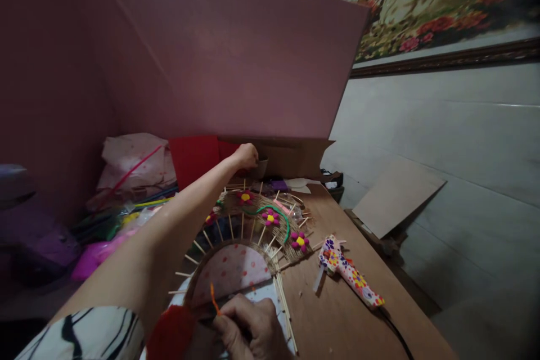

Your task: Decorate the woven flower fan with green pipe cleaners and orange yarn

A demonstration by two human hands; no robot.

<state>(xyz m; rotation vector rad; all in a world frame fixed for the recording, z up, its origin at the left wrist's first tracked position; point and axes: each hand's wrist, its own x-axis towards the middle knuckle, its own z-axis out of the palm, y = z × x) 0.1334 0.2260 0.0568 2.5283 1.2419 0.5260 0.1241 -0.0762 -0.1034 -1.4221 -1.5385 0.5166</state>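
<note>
My left hand (247, 156) stretches to the back of the table, its fingers curled together at the rim of a small grey cup (262, 167). Whatever those fingers may hold is hidden. Near the front, my right hand (253, 323) pinches a thin orange strip (214, 298), perhaps pipe cleaner or yarn, pointing upward. Between the hands lies a fan-shaped piece of sticks and woven twine (278, 230). Magenta flowers with yellow centres, such as this flower (300, 241), and a curved green strip (288, 225) decorate it. A patch of red material (171, 333) is beside my right hand.
A flower-patterned glue gun (350, 273) with a black cord lies on the wooden table (337, 326) at right. Plastic bags and coloured craft materials (113, 236) crowd the left. Behind stand red sheets (193, 158) and cardboard (295, 158). A pale board (399, 194) leans beyond the right edge.
</note>
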